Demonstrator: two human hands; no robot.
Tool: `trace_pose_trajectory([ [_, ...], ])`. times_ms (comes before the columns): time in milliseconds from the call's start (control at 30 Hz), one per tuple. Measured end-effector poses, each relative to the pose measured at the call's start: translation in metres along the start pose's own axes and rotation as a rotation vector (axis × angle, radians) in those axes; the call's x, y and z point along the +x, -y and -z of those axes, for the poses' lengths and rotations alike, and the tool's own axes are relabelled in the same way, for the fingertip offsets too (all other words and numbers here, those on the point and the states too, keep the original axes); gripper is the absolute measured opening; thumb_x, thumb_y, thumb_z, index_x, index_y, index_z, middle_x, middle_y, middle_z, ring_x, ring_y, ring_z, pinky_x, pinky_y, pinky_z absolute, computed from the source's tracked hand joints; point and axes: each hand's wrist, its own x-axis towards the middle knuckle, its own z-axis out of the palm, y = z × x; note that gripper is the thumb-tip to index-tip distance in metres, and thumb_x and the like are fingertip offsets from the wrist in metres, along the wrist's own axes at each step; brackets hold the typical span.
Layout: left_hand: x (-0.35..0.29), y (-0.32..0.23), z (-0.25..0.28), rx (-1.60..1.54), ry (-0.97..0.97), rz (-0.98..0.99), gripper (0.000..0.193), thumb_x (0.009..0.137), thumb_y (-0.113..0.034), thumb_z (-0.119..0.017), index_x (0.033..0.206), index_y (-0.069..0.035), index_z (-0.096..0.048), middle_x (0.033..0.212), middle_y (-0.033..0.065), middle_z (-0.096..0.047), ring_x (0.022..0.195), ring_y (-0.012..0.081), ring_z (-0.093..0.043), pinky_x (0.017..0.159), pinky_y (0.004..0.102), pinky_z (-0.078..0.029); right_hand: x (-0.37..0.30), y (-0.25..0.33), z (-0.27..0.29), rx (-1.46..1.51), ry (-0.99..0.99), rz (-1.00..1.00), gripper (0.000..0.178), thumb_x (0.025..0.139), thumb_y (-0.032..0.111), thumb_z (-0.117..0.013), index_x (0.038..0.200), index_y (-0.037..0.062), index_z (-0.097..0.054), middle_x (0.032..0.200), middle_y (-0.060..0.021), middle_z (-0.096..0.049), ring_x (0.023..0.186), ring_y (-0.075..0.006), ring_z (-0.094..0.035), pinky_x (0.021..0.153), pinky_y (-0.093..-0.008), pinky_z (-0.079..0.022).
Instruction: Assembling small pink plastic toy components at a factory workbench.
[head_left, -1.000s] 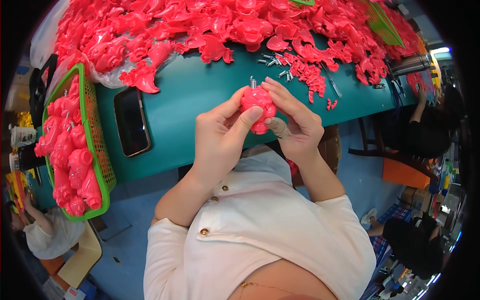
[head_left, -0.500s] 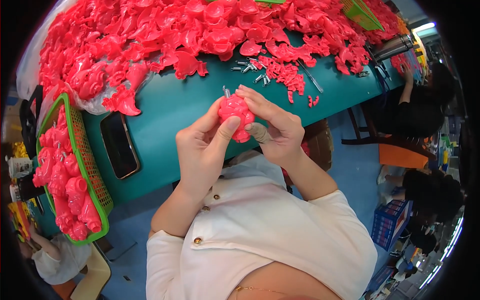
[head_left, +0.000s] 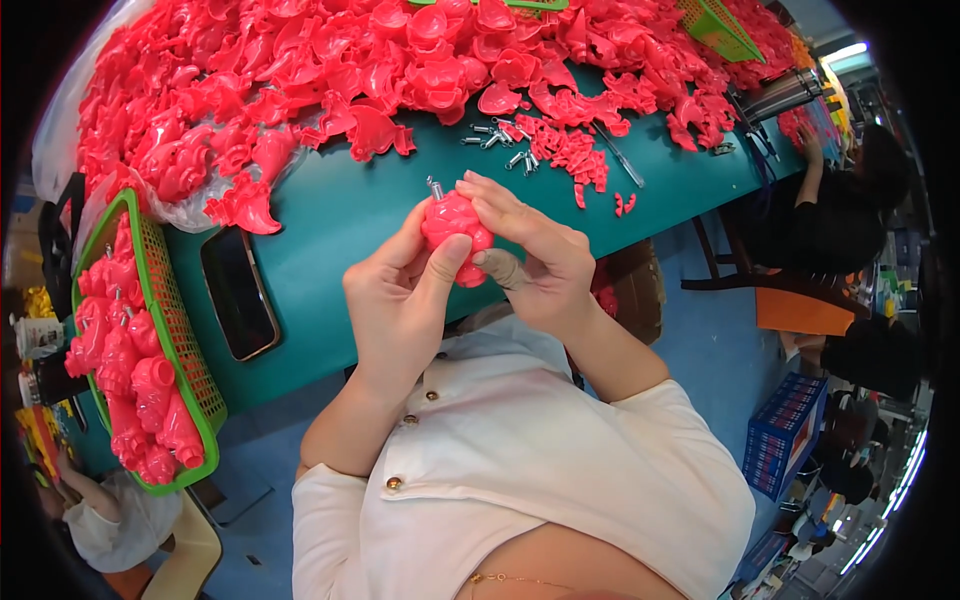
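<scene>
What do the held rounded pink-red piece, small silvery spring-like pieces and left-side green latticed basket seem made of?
Rounded pink-red piece: likely glossy plastic, from its highlights and moulded contours. Small silvery spring-like pieces: probably shiny metal, from their grey glints. Green latticed basket: apparently smooth plastic, from its even colour and regular openings.

Pink piece [head_left: 455,215], sides partly hidden by left hand [head_left: 395,280] and right hand [head_left: 545,262].
Beyond piece: heap of pink parts [head_left: 340,60], cut by upper edge. Right of piece: co-worker's hand [head_left: 812,152], indistinct.
</scene>
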Motion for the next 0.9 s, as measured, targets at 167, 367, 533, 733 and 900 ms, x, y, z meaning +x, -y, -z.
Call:
trace_pose_trajectory([
  [167,-0.004,-0.004,0.000,0.030,-0.022,-0.018,0.036,0.088,-0.007,-0.058,0.119,0.009,-0.051,0.094,0.0091,-0.063,0.082,0.0102,-0.059,0.071,0.0232,-0.052,-0.001,0.002,-0.006,0.011,-0.028,-0.018,0.039,0.081,0.009,-0.065,0.117,-0.0037,-0.055,0.120,-0.0233,-0.054,0.120,-0.0376,-0.046,0.100,-0.0443,-0.037],
  [367,0.000,0.002,0.001,-0.054,-0.001,-0.010,0.036,0.088,-0.009,-0.059,0.119,0.009,-0.051,0.096,0.0092,-0.063,0.084,0.0100,-0.059,0.074,0.0229,-0.050,0.000,-0.004,-0.001,0.062,-0.036,-0.042,0.037,0.082,0.010,-0.065,0.116,-0.0019,-0.056,0.119,-0.0208,-0.056,0.118,-0.0358,-0.049,0.098,-0.0413,-0.040],
  [533,-0.001,-0.002,0.001,-0.082,0.007,0.007,0.037,0.088,-0.010,-0.059,0.118,0.010,-0.051,0.096,0.0091,-0.063,0.086,0.0098,-0.058,0.075,0.0227,-0.050,0.001,-0.001,0.002,0.108,0.002,-0.042,0.038,0.084,0.010,-0.062,0.118,-0.0037,-0.054,0.121,-0.0230,-0.054,0.120,-0.0371,-0.046,0.101,-0.0430,-0.036],
  [733,-0.005,-0.004,0.000,-0.050,-0.012,0.015,0.037,0.088,-0.009,-0.059,0.119,0.010,-0.051,0.095,0.0093,-0.063,0.085,0.0101,-0.059,0.074,0.0232,-0.050,-0.001,0.001,0.002,0.100,0.022,-0.023,0.039,0.084,0.011,-0.062,0.119,-0.0048,-0.053,0.122,-0.0255,-0.052,0.121,-0.0377,-0.044,0.102,-0.0443,-0.034],
  [900,-0.005,-0.003,0.000,-0.008,-0.011,-0.001,0.036,0.089,-0.009,-0.059,0.119,0.010,-0.051,0.095,0.0102,-0.063,0.084,0.0108,-0.060,0.073,0.0229,-0.051,0.004,0.005,0.008,0.031,0.041,0.015,0.040,0.081,0.012,-0.067,0.115,-0.0062,-0.055,0.118,-0.0270,-0.054,0.118,-0.0382,-0.048,0.100,-0.0457,-0.036],
])
